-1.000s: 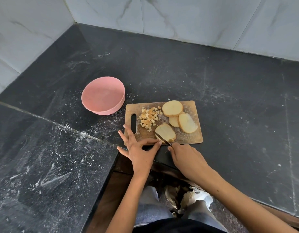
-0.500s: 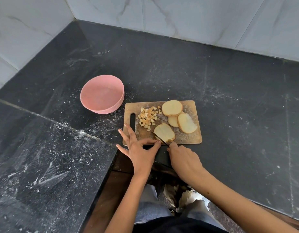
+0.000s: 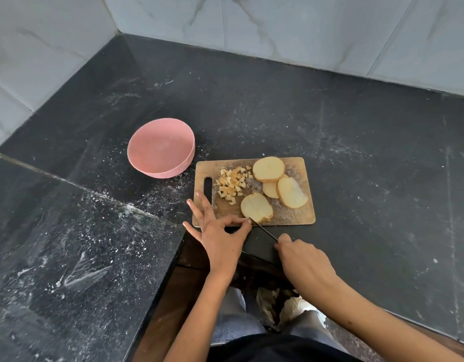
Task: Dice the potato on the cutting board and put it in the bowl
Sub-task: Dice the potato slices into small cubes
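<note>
Four thick round potato slices are lying on the small rectangular wooden cutting board (image 3: pixel 298 212), which is sitting flat on the black speckled stone tabletop (image 3: pixel 356 152). Nearest slice (image 3: pixel 256 207) is resting at the board's near edge; the other three slices (image 3: pixel 278 181) are overlapping toward the far right of the board. Small pile of pale diced potato cubes (image 3: pixel 232 182) is lying on the board's left half, just beside the handle slot. Round pink bowl (image 3: pixel 161 148) is standing on the tabletop to the far left of the board, close to its corner but apart from it; no potato is showing inside it. Left hand (image 3: pixel 218 236) is resting at the board's near left corner, thumb and forefinger tips coming together against the near edge of the nearest slice, the remaining fingers spreading out over the handle slot. Right hand (image 3: pixel 304 262) is curling around the handle of a thin dark-bladed knife (image 3: pixel 263 229), handle hidden under the fingers. Blade is angling up and left, its tip touching the near edge of the nearest slice, right beside the left fingertips. Grey marble-patterned wall tiles (image 3: pixel 304 27) are backing the tabletop.
</note>
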Action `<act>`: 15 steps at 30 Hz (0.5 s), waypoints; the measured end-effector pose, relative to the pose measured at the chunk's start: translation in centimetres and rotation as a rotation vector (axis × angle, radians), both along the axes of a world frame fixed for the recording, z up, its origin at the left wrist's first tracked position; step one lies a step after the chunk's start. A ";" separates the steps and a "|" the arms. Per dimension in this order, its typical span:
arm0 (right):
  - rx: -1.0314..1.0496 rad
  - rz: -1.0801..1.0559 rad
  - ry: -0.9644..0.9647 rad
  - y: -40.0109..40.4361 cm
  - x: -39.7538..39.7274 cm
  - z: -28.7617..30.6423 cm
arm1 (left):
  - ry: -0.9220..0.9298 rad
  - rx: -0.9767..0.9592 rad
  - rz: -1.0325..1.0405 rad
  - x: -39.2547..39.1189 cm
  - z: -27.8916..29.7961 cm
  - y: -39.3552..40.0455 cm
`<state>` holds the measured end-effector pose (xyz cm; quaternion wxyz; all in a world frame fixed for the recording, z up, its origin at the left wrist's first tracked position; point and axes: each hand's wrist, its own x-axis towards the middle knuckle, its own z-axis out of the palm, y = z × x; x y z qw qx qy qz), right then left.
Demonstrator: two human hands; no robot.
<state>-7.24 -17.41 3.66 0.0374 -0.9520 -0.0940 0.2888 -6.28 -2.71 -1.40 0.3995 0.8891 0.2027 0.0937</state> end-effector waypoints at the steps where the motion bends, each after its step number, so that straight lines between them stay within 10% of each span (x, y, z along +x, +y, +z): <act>1: -0.001 -0.003 0.005 -0.1 -0.1 0.0 | 0.000 0.008 -0.004 0.0 0.0 0.0; 15: 0.200 -0.176 0.072 -4.7 -1.6 1.4 | -0.204 0.302 -0.481 1.6 0.9 2.7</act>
